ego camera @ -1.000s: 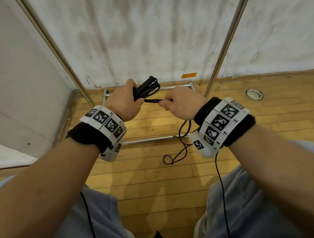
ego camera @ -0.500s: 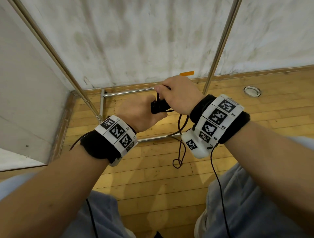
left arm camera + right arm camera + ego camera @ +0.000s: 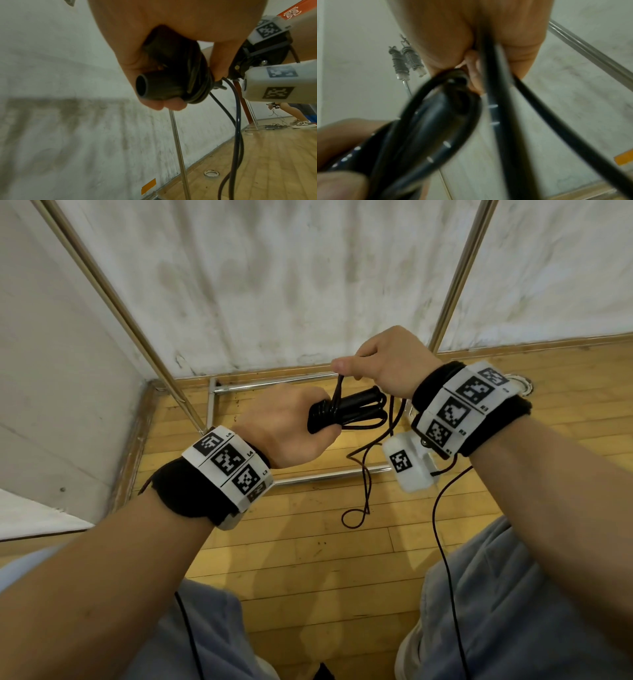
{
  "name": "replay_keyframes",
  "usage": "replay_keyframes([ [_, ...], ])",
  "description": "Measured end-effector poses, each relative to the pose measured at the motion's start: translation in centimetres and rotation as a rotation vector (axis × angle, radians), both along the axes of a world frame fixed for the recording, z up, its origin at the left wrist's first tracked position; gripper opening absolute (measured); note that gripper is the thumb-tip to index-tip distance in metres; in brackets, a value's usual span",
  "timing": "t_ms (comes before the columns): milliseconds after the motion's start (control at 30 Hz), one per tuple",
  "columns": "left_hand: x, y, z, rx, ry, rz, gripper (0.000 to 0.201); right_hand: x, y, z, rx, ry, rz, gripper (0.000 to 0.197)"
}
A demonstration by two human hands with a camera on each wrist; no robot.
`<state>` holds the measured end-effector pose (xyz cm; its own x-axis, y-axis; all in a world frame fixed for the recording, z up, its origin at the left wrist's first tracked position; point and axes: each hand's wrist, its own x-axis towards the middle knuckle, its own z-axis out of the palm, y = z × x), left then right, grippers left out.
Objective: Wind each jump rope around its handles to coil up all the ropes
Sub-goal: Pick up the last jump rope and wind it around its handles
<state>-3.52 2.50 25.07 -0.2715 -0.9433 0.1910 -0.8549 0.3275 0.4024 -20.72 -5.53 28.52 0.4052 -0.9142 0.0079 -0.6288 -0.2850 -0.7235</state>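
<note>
My left hand (image 3: 291, 422) grips the black jump rope handles (image 3: 356, 405), which lie side by side with several turns of black rope wound round them; the left wrist view shows a hollow handle end (image 3: 147, 86) sticking out of my fist. My right hand (image 3: 383, 361) is above and right of the handles and pinches the black rope (image 3: 337, 388) between thumb and curled fingers. The loose rest of the rope (image 3: 366, 474) hangs down to the wooden floor in a small loop. In the right wrist view the rope (image 3: 494, 101) runs out of my fist, blurred.
A metal rack frame (image 3: 301, 381) with slanting poles stands on the wooden floor (image 3: 308, 549) against a stained white wall (image 3: 291, 285). A round floor socket (image 3: 211, 173) sits near the wall. Another person's legs and shoes (image 3: 302, 121) show far right. My knees are at the bottom.
My right hand has carried the rope up and over the handles to the right, and my left hand has turned the handles so that they point right. The camera tilted slightly.
</note>
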Motion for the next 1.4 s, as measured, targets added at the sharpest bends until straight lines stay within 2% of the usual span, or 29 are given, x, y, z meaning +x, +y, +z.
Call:
replay_keyframes([
  [133, 0.2, 0.6, 1.4, 0.014, 0.182, 0.006, 0.023, -0.3, -0.3, -0.3, 0.201, -0.162, 0.056, 0.047],
  [267, -0.2, 0.9, 2.1, 0.102, 0.59, 0.066, 0.009, 0.3, -0.3, -1.7, 0.427, -0.378, 0.063, 0.032],
  [367, -0.1, 0.5, 2.6, 0.087, 0.79, 0.124, 0.006, 1.2, 0.4, -2.8, 0.505, -0.458, 0.132, 0.036],
  [467, 0.2, 0.1, 3.2, 0.058, 0.904, 0.178, 0.023, 2.3, 1.4, -3.3, 0.462, -0.511, 0.138, 0.035],
  [600, 0.6, -0.5, 3.4, 0.042, 1.008, 0.263, 0.01, 3.6, 2.3, -3.0, 0.231, -0.55, 0.091, 0.028],
  [733, 0.8, -0.7, 3.7, 0.046, 1.031, 0.283, 0.011, 4.1, 3.1, -2.9, -0.024, -0.387, 0.083, 0.025],
  [933, 0.5, -0.5, 4.1, 0.032, 1.004, 0.292, 0.01, 3.5, 3.4, -3.0, -0.167, -0.148, 0.114, 0.019],
  [1067, -0.5, -0.2, 4.0, 0.064, 0.938, 0.26, 0.006, 3.5, 2.7, -3.3, -0.274, 0.148, 0.007, 0.022],
  [1133, -0.8, -0.1, 3.9, 0.092, 0.903, 0.233, 0.006, 3.6, 2.4, -3.3, -0.13, 0.105, -0.01, 0.02],
  [1267, -0.6, -0.2, 4.0, 0.079, 0.887, 0.206, 0.005, 3.9, 2.6, -3.4, 0.427, -0.347, 0.08, 0.019],
  [1300, -0.4, -0.2, 4.2, 0.077, 0.894, 0.209, 0.005, 3.8, 2.6, -3.6, 0.474, -0.403, 0.109, 0.016],
  [1400, 0.6, -0.5, 4.4, 0.097, 0.932, 0.225, 0.01, 3.7, 2.5, -4.0, 0.409, -0.425, 0.127, 0.014],
])
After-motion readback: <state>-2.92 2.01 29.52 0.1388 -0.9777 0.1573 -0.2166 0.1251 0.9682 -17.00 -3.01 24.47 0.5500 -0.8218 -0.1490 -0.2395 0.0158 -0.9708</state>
